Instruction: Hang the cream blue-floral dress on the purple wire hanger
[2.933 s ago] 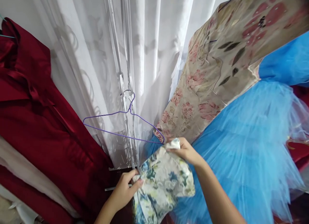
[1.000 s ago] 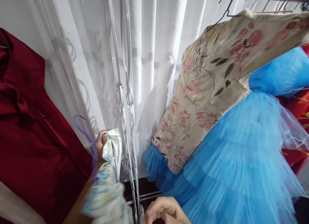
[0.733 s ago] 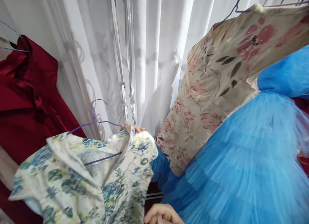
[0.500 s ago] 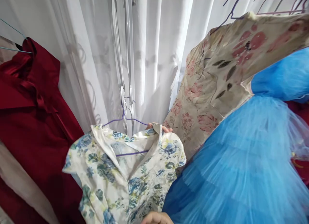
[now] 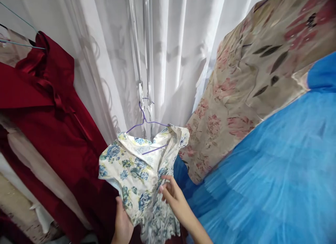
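Note:
A small white garment with a blue and green flower print [image 5: 139, 167] hangs on a purple wire hanger [image 5: 145, 121], whose hook sits on a clear bar in front of the white curtain. My left hand [image 5: 122, 223] is below the garment and grips its lower left edge, fingers closed on the cloth. To the right, my right hand [image 5: 174, 198] touches the garment's front with its fingers curled and partly apart.
A dark red satin garment [image 5: 47, 107] hangs at the left on a wire hanger. A beige dress with pink flowers [image 5: 252, 79] and a bright blue tulle skirt [image 5: 265, 174] fill the right side. The white sheer curtain [image 5: 168, 51] hangs behind.
The flowered garment, earlier off the hanger in both hands, is now on the purple hanger and hanging from the bar. Both hands have dropped to its lower part.

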`<state>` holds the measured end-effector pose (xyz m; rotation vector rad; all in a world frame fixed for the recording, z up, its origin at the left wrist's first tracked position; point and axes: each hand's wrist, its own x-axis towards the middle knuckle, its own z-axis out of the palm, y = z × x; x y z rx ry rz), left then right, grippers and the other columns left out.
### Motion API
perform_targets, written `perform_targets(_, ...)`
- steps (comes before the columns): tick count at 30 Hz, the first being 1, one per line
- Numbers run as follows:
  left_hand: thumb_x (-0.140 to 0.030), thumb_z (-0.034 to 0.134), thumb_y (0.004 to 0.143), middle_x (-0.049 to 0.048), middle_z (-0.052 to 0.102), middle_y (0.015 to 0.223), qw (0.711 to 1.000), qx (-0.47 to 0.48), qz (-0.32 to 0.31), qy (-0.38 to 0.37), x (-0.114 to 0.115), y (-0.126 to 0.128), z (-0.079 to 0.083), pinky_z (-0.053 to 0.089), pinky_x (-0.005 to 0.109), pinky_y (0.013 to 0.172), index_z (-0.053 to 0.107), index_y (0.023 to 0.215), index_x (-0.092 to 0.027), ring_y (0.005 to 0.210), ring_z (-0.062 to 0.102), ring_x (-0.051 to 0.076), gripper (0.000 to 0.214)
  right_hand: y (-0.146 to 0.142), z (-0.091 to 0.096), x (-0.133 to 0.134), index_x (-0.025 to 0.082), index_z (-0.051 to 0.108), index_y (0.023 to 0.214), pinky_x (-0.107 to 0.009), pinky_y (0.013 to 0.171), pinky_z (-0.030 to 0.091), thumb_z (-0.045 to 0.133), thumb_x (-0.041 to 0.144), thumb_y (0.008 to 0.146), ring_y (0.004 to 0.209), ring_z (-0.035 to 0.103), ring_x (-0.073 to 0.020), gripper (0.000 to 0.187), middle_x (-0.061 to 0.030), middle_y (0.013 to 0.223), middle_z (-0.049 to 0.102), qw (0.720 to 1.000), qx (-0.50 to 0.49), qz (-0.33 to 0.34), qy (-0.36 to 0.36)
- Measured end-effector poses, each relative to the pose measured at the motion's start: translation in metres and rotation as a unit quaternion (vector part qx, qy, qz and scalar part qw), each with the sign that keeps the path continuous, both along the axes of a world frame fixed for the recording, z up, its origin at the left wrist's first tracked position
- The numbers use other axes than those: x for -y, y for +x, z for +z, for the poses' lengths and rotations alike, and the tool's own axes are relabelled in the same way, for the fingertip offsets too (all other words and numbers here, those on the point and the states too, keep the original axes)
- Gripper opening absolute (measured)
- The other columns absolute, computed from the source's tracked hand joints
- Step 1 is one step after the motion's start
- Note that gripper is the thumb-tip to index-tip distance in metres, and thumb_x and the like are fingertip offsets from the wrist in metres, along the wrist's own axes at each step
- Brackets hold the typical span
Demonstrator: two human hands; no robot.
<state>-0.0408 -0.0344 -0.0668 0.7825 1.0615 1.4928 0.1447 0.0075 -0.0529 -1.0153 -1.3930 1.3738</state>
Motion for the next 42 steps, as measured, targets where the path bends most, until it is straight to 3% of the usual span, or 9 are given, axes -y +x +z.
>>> perform_targets(4,-0.049,0.081,0.069,0.0078,0.069,0.122,0.993,-0.025,0.080,-0.081,0.012,-0.003,-0.007,0.046,0.044,0.104,0.062,0.122,-0.025,0.125,0.057,0.032,0.061,-0.022,0.011,-0.033,0.021,0.051,0.089,-0.027,0.059,0.041,0.054,0.047,0.092,0.059,0.054,-0.0154,0.027,0.0023,0.064,0.058,0.998,0.033,0.013,0.058)
perform_targets(14,-0.038,0.079,0.072,0.0113,0.068,0.121,0.989,0.031,0.115,-0.093,0.001,-0.024,0.001,0.046,0.045,0.102,0.061,0.118,-0.019,0.121,0.059,0.032,0.053,-0.037,0.017,-0.041,0.019,0.054,0.073,-0.023,0.047,0.032,0.060,0.044,0.088,0.043,0.045,-0.0104,0.030,0.0013,0.051,0.060,1.000,-0.009,0.024,0.013)
perform_targets(16,-0.037,0.076,0.075,0.0103,0.066,0.120,0.977,-0.020,0.211,-0.027,-0.008,-0.028,-0.003,0.047,0.044,0.100,0.058,0.120,-0.020,0.117,0.060,0.030,0.051,-0.036,0.019,-0.038,0.019,0.053,0.069,-0.023,0.045,0.030,0.061,0.045,0.087,0.042,0.042,-0.0095,0.033,0.0018,0.049,0.059,1.000,-0.016,0.012,0.007)
perform_targets(19,-0.033,0.076,0.075,0.0089,0.059,0.119,0.887,-0.192,0.396,0.141,-0.023,-0.027,-0.010,0.043,0.044,0.104,0.055,0.115,-0.021,0.117,0.056,0.026,0.046,-0.036,0.019,-0.032,0.018,0.053,0.067,-0.022,0.044,0.028,0.065,0.044,0.084,0.040,0.041,-0.0086,0.034,0.0029,0.046,0.056,1.000,-0.015,-0.011,0.000)
perform_targets(21,-0.030,0.074,0.078,0.0105,0.058,0.117,0.869,-0.296,0.340,0.202,-0.033,-0.019,-0.015,0.042,0.044,0.104,0.057,0.111,-0.020,0.116,0.055,0.026,0.039,-0.039,0.019,-0.026,0.018,0.054,0.066,-0.022,0.043,0.028,0.068,0.042,0.082,0.038,0.042,-0.0085,0.032,0.0034,0.044,0.056,1.000,-0.013,-0.020,-0.012)
perform_targets(24,-0.032,0.065,0.086,0.0124,0.063,0.108,0.895,-0.369,0.139,0.210,-0.045,-0.001,-0.023,0.048,0.043,0.095,0.062,0.106,-0.018,0.106,0.060,0.027,0.025,-0.051,0.019,-0.017,0.017,0.056,0.068,-0.021,0.043,0.031,0.069,0.038,0.080,0.039,0.047,-0.0094,0.028,0.0022,0.047,0.058,0.999,-0.019,-0.027,-0.030)
perform_targets(29,-0.034,0.053,0.093,0.0127,0.066,0.108,0.896,-0.383,0.071,0.215,-0.062,0.004,-0.021,0.049,0.039,0.089,0.064,0.106,-0.018,0.105,0.062,0.027,0.023,-0.071,0.031,-0.018,0.018,0.055,0.067,-0.021,0.042,0.034,0.069,0.038,0.078,0.038,0.047,-0.0097,0.027,0.0034,0.045,0.057,0.996,-0.054,-0.062,-0.039)
perform_targets(37,-0.018,0.052,0.089,0.0036,0.061,0.080,0.834,-0.481,-0.039,0.268,-0.068,-0.006,0.008,0.046,0.033,0.078,0.052,0.073,-0.020,0.082,0.059,0.020,0.016,-0.066,0.138,-0.079,0.018,0.052,0.050,-0.021,0.042,0.026,0.066,0.031,0.078,0.037,0.032,-0.0059,0.035,0.0052,0.038,0.048,0.988,-0.083,-0.115,0.067)
perform_targets(42,-0.014,0.055,0.083,0.0061,0.064,0.085,0.809,-0.524,-0.081,0.253,-0.071,0.002,-0.004,0.047,0.035,0.079,0.055,0.074,-0.019,0.089,0.060,0.024,0.011,-0.076,0.177,-0.102,0.019,0.050,0.048,-0.022,0.041,0.025,0.068,0.034,0.076,0.038,0.033,-0.0069,0.037,0.0050,0.040,0.047,0.979,-0.113,-0.125,0.113)
